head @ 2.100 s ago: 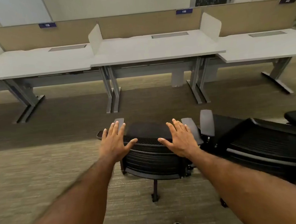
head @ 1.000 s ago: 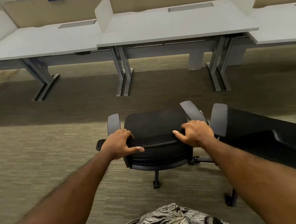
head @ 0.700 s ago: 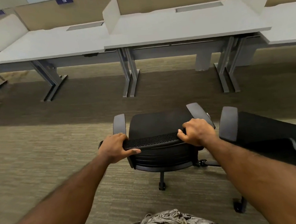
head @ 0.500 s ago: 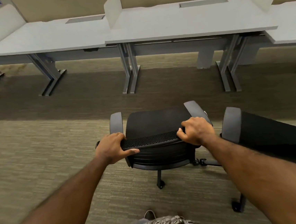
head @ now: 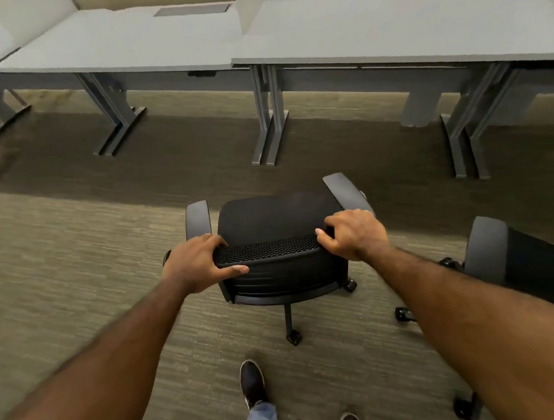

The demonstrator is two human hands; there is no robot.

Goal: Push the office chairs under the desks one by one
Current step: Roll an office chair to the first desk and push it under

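A black office chair (head: 272, 224) on castors stands on the carpet in front of me, its seat facing the desks. My left hand (head: 194, 263) is shut on the left end of the mesh backrest's top edge. My right hand (head: 352, 234) is shut on the right end. Ahead is a row of white desks: one at the right (head: 404, 33) and one at the left (head: 124, 45). The chair is still well short of the desks' grey legs. A second black chair (head: 524, 260) stands at the right, cut off by the frame.
Grey T-shaped desk legs (head: 268, 116) stand straight ahead between the two desks, with another pair at the right (head: 464, 130) and one at the left (head: 118, 123). White divider panels (head: 250, 0) rise between the desktops. My shoes (head: 251, 383) show on the carpet below.
My hands went from flat above the backrest to gripping its top edge. I have walked forward with the chair, so the desks are closer, and the second chair has slid off to the right.
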